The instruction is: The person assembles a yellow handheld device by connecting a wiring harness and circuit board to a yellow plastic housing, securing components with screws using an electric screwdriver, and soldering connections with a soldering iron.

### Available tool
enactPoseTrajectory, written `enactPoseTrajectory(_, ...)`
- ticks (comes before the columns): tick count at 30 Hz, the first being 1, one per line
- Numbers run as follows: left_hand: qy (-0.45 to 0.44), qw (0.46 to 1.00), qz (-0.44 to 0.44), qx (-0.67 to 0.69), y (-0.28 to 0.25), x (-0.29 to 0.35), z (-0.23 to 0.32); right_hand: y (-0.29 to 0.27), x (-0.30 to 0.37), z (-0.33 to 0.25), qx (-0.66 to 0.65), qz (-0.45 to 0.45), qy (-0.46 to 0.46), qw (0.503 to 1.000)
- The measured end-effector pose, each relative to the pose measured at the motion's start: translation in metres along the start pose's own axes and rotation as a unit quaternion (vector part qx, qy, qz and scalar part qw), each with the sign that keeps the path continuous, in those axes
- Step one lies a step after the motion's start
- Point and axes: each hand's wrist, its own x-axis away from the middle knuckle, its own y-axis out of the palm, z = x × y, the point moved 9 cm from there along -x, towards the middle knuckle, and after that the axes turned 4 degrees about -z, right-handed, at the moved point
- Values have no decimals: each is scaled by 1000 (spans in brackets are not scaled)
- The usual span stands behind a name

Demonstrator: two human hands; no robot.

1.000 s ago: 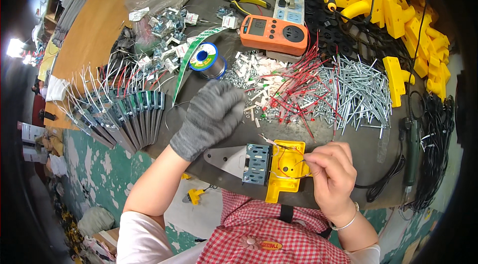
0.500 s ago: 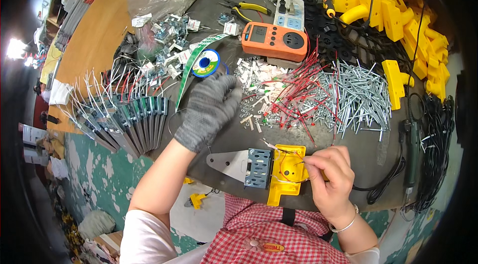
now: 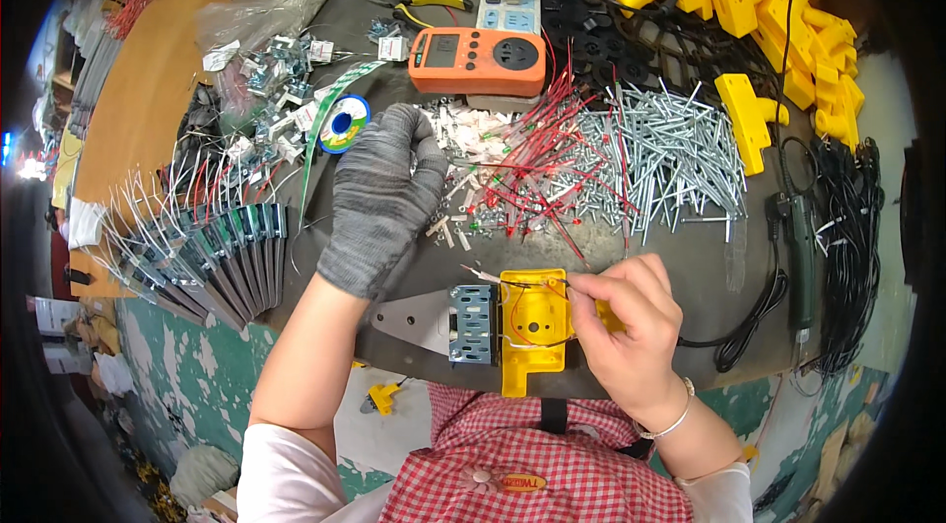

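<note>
My right hand (image 3: pixel 629 326), bare, pinches a thin wire at the right edge of an open yellow plastic housing (image 3: pixel 552 353). Dark and pale wires run across the housing's hollow, and one ends in a white tip at its upper left. A slotted metal bracket (image 3: pixel 474 325) with a tapered grey blade (image 3: pixel 412 321) joins the housing's left side. My left hand (image 3: pixel 386 196), in a grey knit glove, is closed with curled fingers at the left edge of a pile of small white connectors (image 3: pixel 471 132). Whatever its fingertips hold is hidden. Just left of the glove sits a blue solder spool (image 3: pixel 361 110).
An orange meter (image 3: pixel 478 60) stands behind the connectors. Red-wired parts (image 3: pixel 537 173) and long screws (image 3: pixel 670 153) lie to its right. Metal blades with wires (image 3: pixel 232 262) fan out at left. Yellow housings (image 3: pixel 778 5) heap at back right, near a corded green tool (image 3: pixel 803 272).
My left hand has moved away from the spool toward the connector pile, its fingers now curled. My right hand keeps its pinch at the housing. The whole view has shifted, moving the bench leftward.
</note>
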Motion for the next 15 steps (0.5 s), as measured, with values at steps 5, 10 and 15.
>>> enactPoseTrajectory(5,-121,890,-269,348,18,33,51,-3,0,-1,12,16,-8,1000)
enactPoseTrajectory(10,-232,838,-318,379,41,63,43,0,-1,-3,-3,21,-21,1000)
enactPoseTrajectory(15,-259,820,-324,395,46,67,45,-4,0,2,-4,35,-18,999)
